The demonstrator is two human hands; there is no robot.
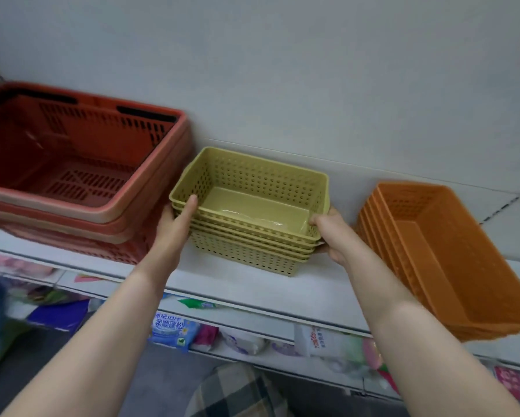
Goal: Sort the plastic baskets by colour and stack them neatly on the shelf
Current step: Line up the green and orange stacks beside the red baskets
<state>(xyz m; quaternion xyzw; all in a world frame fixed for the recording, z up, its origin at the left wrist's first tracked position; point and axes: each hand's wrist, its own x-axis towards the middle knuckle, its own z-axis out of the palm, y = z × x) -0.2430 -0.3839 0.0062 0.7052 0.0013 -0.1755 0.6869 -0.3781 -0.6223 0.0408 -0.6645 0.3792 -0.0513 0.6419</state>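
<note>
Here, the left hand point(174, 219) and right hand point(332, 236) gripped opposite ends of the yellow-green basket stack point(252, 218) on the white shelf point(252, 291), between red shopping baskets point(72, 164) and orange baskets point(451, 254).

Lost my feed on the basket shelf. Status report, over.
Left hand and right hand grip yellow-green stack at both ends. Stack on shelf, between red baskets and orange stack. Nothing blocking.

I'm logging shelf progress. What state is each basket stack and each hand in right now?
Yellow-green perforated plastic basket stack: nested, upright on the white shelf, held at both ends.
Red plastic shopping basket stack: nested, untouched.
Orange perforated plastic basket stack: nested, untouched.
Left hand: grip closed on the yellow-green stack.
Right hand: likewise.
</note>
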